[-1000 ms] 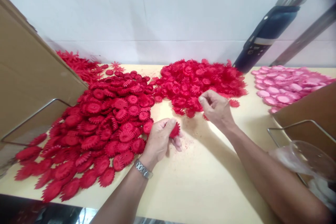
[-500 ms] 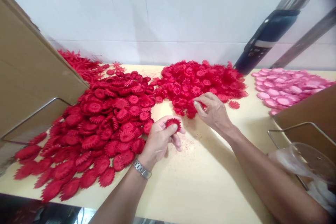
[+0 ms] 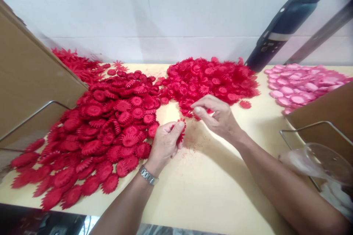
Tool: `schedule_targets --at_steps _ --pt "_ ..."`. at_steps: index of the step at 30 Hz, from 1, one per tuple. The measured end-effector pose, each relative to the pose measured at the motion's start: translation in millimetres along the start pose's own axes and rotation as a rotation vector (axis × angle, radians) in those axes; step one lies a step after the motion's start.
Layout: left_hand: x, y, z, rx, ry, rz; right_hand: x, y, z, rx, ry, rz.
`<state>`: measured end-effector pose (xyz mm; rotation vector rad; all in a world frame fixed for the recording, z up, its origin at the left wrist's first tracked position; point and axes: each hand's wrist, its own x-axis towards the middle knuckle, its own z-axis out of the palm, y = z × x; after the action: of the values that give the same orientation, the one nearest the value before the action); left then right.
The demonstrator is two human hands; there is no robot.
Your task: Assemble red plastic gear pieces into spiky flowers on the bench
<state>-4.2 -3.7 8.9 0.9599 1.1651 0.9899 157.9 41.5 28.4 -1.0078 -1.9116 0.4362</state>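
Observation:
My left hand (image 3: pixel 164 142), with a metal watch on its wrist, is closed on a red plastic flower piece (image 3: pixel 181 136) just right of the big heap of larger red flower discs (image 3: pixel 104 128). My right hand (image 3: pixel 216 114) hovers at the near edge of the heap of smaller red flower pieces (image 3: pixel 209 80). Its thumb and fingers are pinched together over that heap's edge, and I cannot make out whether a piece is between them. The two hands are a short gap apart above the pale yellow table (image 3: pixel 209 183).
A pile of pink discs (image 3: pixel 300 86) lies at the far right. Thin red star pieces (image 3: pixel 78 64) lie at the back left. Cardboard boxes with wire frames stand at the left (image 3: pixel 30 80) and right (image 3: pixel 325 117). A clear plastic bag (image 3: pixel 317 161) and a dark slanted device (image 3: pixel 278 33) are at right.
My right hand drew back from the small-flower heap toward my left hand. My left hand turned its red piece and moved slightly left.

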Motion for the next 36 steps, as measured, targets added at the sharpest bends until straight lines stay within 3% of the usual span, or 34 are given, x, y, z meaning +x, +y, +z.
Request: schedule_targets --at_steps 3,5,12,19,23,26,31,36 --pt "0 0 0.0 0.020 0.019 -0.006 -3 -13 7 0.281 -0.303 0.055" --pt "1 0 -0.5 0.008 0.004 -0.022 -6 -15 12 0.373 -0.368 0.143" --pt "0 2 1.2 -0.141 -0.217 -0.023 -9 -10 17 0.375 -0.181 0.265" --pt "0 3 2.6 -0.097 -0.125 -0.034 0 23 -8 0.038 0.195 0.332" --pt "3 3 2.0 -0.142 -0.043 -0.050 -1 46 -17 -0.454 0.120 0.246" --pt "4 1 -0.6 -0.126 -0.012 -0.048 -2 47 -13 -0.594 0.153 0.149" --pt "3 2 -3.6 -0.125 -0.035 -0.057 0 21 -6 -0.408 0.165 0.063" --pt "0 6 -2.8 -0.133 -0.021 -0.038 -2 -6 3 -0.064 -0.029 0.026"
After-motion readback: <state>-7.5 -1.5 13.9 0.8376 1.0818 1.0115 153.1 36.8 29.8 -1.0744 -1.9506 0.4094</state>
